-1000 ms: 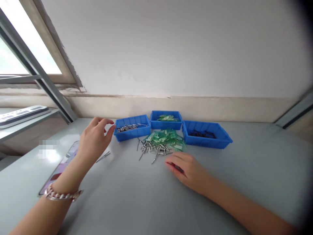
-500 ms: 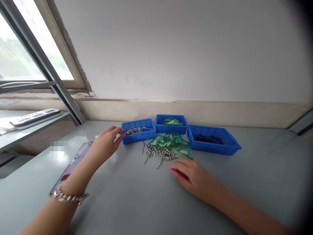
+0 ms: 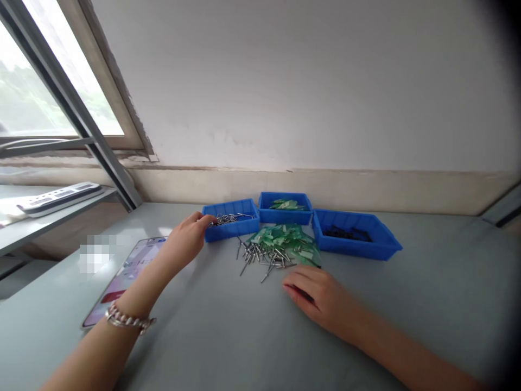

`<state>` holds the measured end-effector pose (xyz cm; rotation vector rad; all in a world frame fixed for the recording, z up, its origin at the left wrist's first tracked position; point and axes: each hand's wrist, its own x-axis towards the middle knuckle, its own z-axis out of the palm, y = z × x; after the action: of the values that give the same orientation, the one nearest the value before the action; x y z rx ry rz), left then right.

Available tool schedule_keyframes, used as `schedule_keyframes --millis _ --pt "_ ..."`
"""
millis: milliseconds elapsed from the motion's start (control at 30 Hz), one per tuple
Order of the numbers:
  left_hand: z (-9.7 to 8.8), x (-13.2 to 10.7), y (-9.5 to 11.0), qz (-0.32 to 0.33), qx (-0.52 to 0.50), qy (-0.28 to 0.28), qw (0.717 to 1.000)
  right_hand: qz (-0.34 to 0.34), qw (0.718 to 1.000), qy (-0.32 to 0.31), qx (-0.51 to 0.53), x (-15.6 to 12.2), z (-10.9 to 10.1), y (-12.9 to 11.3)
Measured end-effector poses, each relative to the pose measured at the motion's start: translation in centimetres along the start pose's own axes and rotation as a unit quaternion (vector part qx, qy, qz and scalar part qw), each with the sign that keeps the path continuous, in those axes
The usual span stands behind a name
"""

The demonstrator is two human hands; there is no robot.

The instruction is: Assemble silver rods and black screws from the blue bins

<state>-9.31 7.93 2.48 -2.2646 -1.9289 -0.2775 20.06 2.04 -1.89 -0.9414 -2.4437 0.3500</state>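
My left hand (image 3: 189, 236) reaches over the near left corner of a blue bin (image 3: 232, 230) of metal blind rivets (image 3: 226, 219). Its fingers are drawn together with the tips among the rivets; what they pinch, if anything, is hidden. On the table, my right hand (image 3: 321, 293) lies curled, thumb and fingertips meeting; anything between them cannot be made out. Just beyond it is a pile of loose rivets (image 3: 264, 254), with small green plastic packets (image 3: 285, 236) heaped behind and over them.
A middle blue bin (image 3: 285, 218) contains green packets, and a right blue bin (image 3: 358, 248) contains dark small parts (image 3: 348, 233). A phone (image 3: 132, 266) lies beneath my left forearm. A power strip (image 3: 61, 196) sits on the left shelf. The wall stands behind the bins.
My left hand has moved right and slightly farther over the left bin, its fingers now closer together among the rivets. My right hand has stayed nearly still.
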Motion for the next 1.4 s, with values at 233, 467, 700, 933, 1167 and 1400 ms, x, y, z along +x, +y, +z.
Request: schedule_keyframes --millis 233,467,700,933,1167,1400 --pt "-1.6 3.7 -0.3 0.002 0.049 -0.093 0.994 0.005 1.0 -0.006 -0.005 -0.1 -0.1 0.1" --pt "-1.2 4.7 -0.7 0.014 0.091 -0.139 0.986 0.002 1.0 -0.007 -0.012 -0.1 0.1 0.2" --pt "-1.5 4.6 -0.4 0.049 0.083 -0.133 0.986 0.004 1.0 -0.011 -0.011 -0.1 0.1 0.1" --pt "-1.5 4.9 -0.4 0.056 0.07 -0.113 0.989 0.005 1.0 -0.006 -0.012 0.1 0.0 0.1" --pt "-1.2 5.4 -0.7 0.064 0.05 -0.141 0.987 0.008 1.0 -0.014 -0.015 0.1 0.1 0.2" --pt "-0.1 6.3 -0.9 0.044 0.026 -0.12 0.991 0.017 0.999 -0.03 -0.016 0.0 0.0 0.0"
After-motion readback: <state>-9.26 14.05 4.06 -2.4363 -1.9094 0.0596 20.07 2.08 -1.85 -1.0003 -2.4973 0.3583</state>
